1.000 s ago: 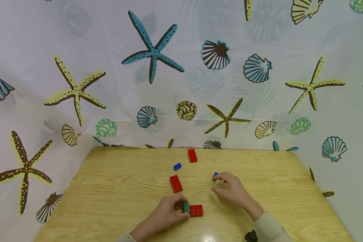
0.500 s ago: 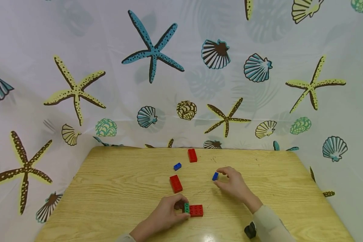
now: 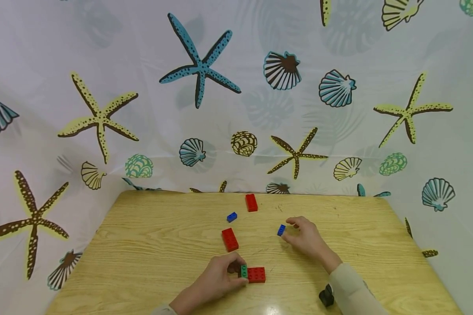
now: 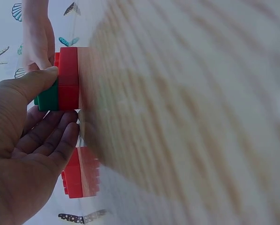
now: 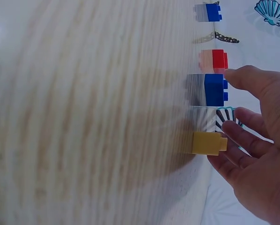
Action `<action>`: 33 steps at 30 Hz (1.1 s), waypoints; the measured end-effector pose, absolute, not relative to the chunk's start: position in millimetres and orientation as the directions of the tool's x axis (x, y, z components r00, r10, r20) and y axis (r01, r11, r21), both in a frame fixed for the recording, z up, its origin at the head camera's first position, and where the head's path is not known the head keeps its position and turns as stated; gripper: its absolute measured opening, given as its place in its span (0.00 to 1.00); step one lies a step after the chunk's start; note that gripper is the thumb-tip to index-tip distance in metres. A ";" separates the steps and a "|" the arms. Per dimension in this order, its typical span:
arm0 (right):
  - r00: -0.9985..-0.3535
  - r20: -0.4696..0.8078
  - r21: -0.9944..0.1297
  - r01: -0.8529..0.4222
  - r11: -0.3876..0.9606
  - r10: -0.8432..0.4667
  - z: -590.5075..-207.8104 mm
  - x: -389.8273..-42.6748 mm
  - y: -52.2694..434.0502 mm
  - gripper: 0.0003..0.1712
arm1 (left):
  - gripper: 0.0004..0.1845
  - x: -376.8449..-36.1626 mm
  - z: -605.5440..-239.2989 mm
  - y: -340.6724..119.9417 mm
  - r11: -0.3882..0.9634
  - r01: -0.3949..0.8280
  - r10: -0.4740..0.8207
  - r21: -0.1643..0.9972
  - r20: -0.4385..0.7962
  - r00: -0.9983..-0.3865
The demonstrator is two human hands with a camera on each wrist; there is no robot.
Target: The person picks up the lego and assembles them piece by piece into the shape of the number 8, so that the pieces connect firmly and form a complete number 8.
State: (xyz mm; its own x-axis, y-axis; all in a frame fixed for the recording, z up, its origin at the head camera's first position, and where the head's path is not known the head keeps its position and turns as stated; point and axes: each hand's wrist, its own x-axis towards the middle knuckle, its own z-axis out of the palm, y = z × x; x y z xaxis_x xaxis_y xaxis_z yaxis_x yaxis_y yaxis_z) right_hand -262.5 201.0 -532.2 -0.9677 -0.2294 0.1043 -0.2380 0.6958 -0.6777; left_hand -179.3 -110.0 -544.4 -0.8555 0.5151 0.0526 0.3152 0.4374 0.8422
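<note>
In the head view, my left hand (image 3: pixel 217 278) pinches a small green toy brick (image 3: pixel 244 271) between thumb and fingers. The green brick sits on the left end of a red brick (image 3: pixel 257 274), which lies on the table; the left wrist view shows the stacked green brick (image 4: pixel 48 100) and red brick (image 4: pixel 69 77) from the side. My right hand (image 3: pixel 305 238) hovers with parted fingers right of a small blue brick (image 3: pixel 281 230). In the right wrist view, the thumb is near this blue brick (image 5: pixel 214 90), and the other fingers are by a yellow brick (image 5: pixel 206 143), hidden in the head view.
Farther back on the wooden table (image 3: pixel 161 227) lie a red brick (image 3: pixel 230 239), a small blue brick (image 3: pixel 231 217) and another red brick (image 3: pixel 251 203). A shell-patterned curtain (image 3: pixel 220 118) encloses the table's back and sides. A black object (image 3: pixel 326 295) is beside the right sleeve.
My right hand has shifted right and slightly back, uncovering the small blue brick, which stays in place. My left hand keeps its grip on the green brick.
</note>
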 end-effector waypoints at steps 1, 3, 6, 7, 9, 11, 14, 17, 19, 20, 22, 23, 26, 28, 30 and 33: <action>-0.968 0.103 -0.676 -0.238 0.697 -0.230 -532.4 -262.8 201.1 0.28 | 0.15 -179.1 -543.9 -109.9 0.436 0.315 0.515 0.843 0.053 -0.855; -0.967 0.103 -0.668 -0.241 0.704 -0.233 -532.9 -263.5 201.6 0.28 | 0.15 -179.0 -543.8 -109.5 0.438 0.312 0.514 0.843 0.050 -0.857; -0.967 0.099 -0.656 -0.241 0.715 -0.235 -533.9 -264.7 202.4 0.28 | 0.15 -179.3 -543.5 -108.7 0.440 0.301 0.510 0.846 0.041 -0.859; -0.967 0.097 -0.653 -0.240 0.718 -0.235 -534.1 -265.0 202.7 0.28 | 0.15 -179.4 -543.6 -108.5 0.439 0.300 0.510 0.847 0.040 -0.859; -0.967 0.092 -0.647 -0.239 0.725 -0.236 -534.7 -265.9 203.1 0.29 | 0.15 -179.5 -543.8 -108.2 0.438 0.300 0.510 0.847 0.040 -0.859; -0.968 0.085 -0.647 -0.233 0.726 -0.235 -535.2 -266.9 203.2 0.29 | 0.15 -179.6 -543.7 -108.2 0.437 0.301 0.510 0.848 0.042 -0.859; -0.969 0.081 -0.644 -0.230 0.729 -0.235 -535.6 -268.0 202.4 0.29 | 0.15 -179.6 -543.6 -108.5 0.436 0.302 0.510 0.848 0.043 -0.859; -0.968 0.082 -0.645 -0.233 0.728 -0.237 -535.6 -268.4 200.9 0.28 | 0.15 -179.1 -542.9 -108.7 0.436 0.307 0.511 0.846 0.048 -0.858; -0.968 0.082 -0.648 -0.233 0.725 -0.238 -535.7 -268.8 200.0 0.28 | 0.15 -178.9 -542.3 -108.8 0.438 0.312 0.510 0.843 0.052 -0.858; -0.968 0.082 -0.648 -0.234 0.725 -0.238 -535.7 -269.1 199.7 0.28 | 0.15 -178.9 -542.0 -108.7 0.440 0.313 0.510 0.842 0.053 -0.859; -0.967 0.085 -0.648 -0.235 0.724 -0.239 -535.7 -269.5 199.1 0.28 | 0.15 -178.9 -541.7 -108.6 0.446 0.309 0.507 0.840 0.047 -0.861; -0.968 0.086 -0.645 -0.236 0.727 -0.237 -536.1 -269.8 199.0 0.28 | 0.14 -179.0 -541.7 -108.4 0.448 0.305 0.506 0.841 0.043 -0.861; -0.967 0.093 -0.636 -0.240 0.733 -0.236 -537.9 -270.7 199.0 0.27 | 0.14 -179.2 -541.4 -108.1 0.447 0.291 0.504 0.846 0.031 -0.863; -0.966 0.099 -0.626 -0.247 0.740 -0.238 -539.3 -271.2 199.3 0.27 | 0.14 -179.3 -541.7 -108.2 0.447 0.289 0.505 0.847 0.028 -0.863; -0.966 0.096 -0.621 -0.246 0.744 -0.239 -540.5 -271.8 199.4 0.27 | 0.14 -179.3 -541.5 -108.5 0.446 0.290 0.506 0.847 0.029 -0.862; -0.965 0.096 -0.616 -0.249 0.747 -0.242 -540.9 -273.2 199.1 0.28 | 0.14 -180.0 -541.5 -108.6 0.447 0.297 0.507 0.844 0.035 -0.861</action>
